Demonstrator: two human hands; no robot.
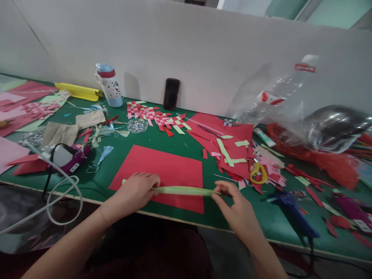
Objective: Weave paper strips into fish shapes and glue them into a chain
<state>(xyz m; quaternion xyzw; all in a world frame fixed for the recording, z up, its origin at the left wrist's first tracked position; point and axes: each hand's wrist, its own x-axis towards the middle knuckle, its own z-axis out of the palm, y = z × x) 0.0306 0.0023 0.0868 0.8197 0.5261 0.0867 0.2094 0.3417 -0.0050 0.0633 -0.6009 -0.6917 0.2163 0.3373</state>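
A long light-green paper strip [186, 190] lies across the near edge of a red paper sheet [162, 170] on the green table [95, 182]. My left hand [136, 190] rests on the strip's left part with its fingers curled over it. The strip's right end is pinched between thumb and fingers of my right hand [236, 205].
Woven red-and-green paper pieces [154, 116], red scraps with green strips [229, 149], yellow-handled scissors [258, 173], a blue glue gun [293, 211], a phone [171, 93], a water bottle [109, 85], tassels, a white cable [62, 193] and plastic bags [305, 112] surround the sheet. A white wall stands behind.
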